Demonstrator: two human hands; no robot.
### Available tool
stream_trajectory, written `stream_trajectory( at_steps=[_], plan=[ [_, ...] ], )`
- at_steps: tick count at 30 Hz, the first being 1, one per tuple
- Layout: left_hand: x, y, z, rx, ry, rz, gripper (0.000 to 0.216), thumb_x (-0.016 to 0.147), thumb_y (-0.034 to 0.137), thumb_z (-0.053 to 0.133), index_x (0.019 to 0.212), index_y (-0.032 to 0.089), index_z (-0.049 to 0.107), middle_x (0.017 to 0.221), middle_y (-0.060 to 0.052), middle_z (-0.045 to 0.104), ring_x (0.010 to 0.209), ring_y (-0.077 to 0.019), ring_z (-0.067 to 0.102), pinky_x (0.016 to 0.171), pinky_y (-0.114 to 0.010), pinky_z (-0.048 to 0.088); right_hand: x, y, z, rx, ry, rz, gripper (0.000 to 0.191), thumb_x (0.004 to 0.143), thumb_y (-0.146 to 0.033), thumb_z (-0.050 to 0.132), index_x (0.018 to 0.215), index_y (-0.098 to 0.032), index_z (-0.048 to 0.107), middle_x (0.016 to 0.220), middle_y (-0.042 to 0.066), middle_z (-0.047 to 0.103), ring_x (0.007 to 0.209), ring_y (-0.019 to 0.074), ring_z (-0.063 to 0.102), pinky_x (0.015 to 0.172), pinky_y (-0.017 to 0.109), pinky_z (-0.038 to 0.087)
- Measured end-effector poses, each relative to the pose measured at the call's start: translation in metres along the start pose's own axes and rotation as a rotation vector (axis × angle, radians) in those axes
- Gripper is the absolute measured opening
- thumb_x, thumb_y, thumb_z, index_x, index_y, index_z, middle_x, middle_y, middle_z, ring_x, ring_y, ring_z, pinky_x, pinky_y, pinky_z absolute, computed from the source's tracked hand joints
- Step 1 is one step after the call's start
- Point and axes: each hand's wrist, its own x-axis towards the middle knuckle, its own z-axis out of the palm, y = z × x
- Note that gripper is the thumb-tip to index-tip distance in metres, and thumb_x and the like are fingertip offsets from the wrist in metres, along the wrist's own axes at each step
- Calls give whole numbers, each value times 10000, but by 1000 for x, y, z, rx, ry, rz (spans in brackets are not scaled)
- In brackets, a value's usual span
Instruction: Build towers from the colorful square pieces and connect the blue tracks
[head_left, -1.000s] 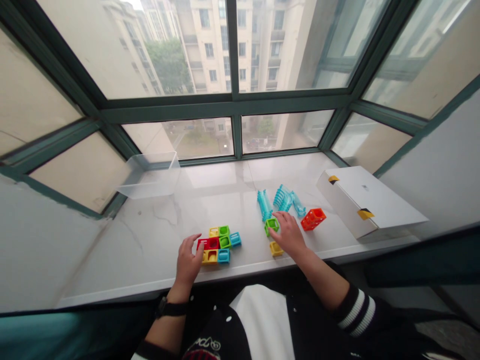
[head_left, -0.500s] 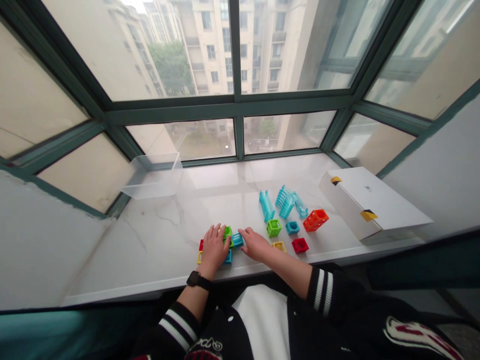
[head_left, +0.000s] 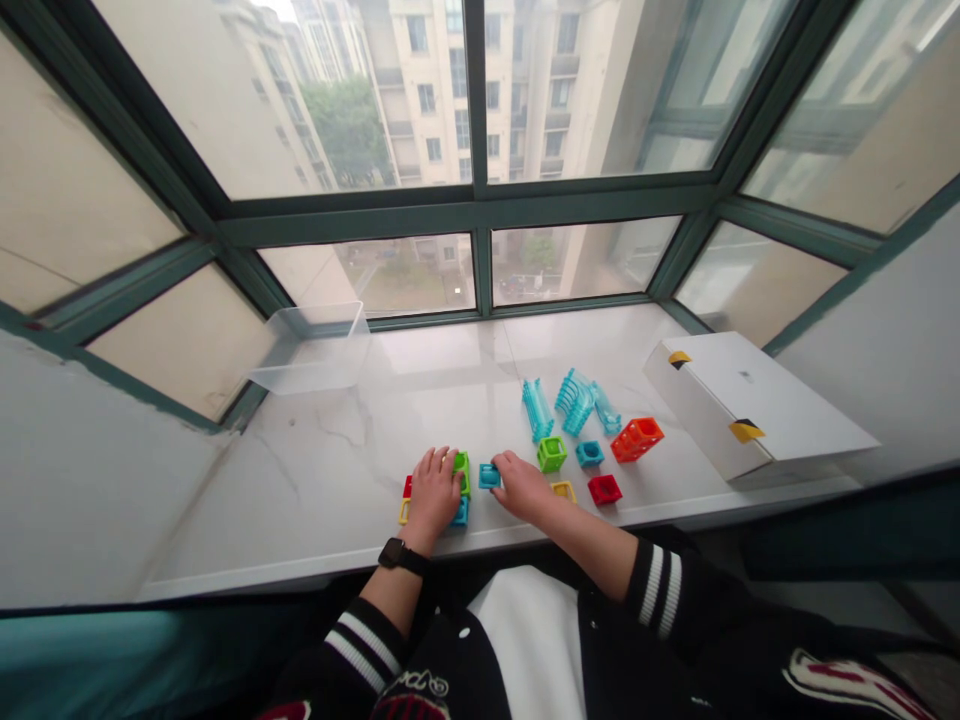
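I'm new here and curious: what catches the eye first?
Bright toy blocks on the pale sill: the left grip covers part of a cluster, while the right grip holds a blue block beside it. Farther right sit an orange-red stack and a big white box.

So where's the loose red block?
The loose red block is in the head view's right half, near the front of the ledge, just right of the yellow block.

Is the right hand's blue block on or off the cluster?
Off: the white counter shows between the blue block and the cluster under the left hand.
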Motion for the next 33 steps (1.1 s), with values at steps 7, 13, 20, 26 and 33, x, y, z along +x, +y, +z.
stream_trajectory(
  at_steps=[7,13,20,26,33],
  plan=[
    [2,1,1,12,19,-14,431,1052,266,463,1457,188,590,1528,-121,594,1466,-355,450,1199,-531,386,-24,17,-48,588,197,-122,412,826,-161,748,1207,-229,607,1125,49,680,870,171,710,791,313,599],
    [5,0,2,-23,39,-26,430,1016,193,456,1416,192,615,1503,-121,614,1452,-335,470,1216,-514,369,-45,31,-65,923,205,-60,466,844,-364,825,1231,-243,597,993,30,734,912,221,749,859,380,607],
    [10,17,-19,-282,55,-90,380,1025,285,507,1371,185,628,1506,-171,597,1461,-386,473,1255,-693,246,-52,41,-59,1308,128,-18,528,803,-466,896,1206,-250,635,1052,42,764,963,219,738,848,351,567],
    [6,69,-57,-1006,-75,137,476,1026,416,621,1470,258,550,1498,-127,598,1403,-288,565,1204,-506,441,-52,37,-50,1395,105,4,532,783,-452,919,1221,-254,690,1124,57,756,936,200,696,793,329,551],
    [2,100,-56,-1368,-96,24,435,924,365,795,1309,236,641,1277,-105,723,1204,-274,698,1113,-475,531,-53,32,-38,1331,124,-10,588,784,-478,913,1299,-287,705,1208,68,746,1079,253,687,931,416,566]
  ],
)
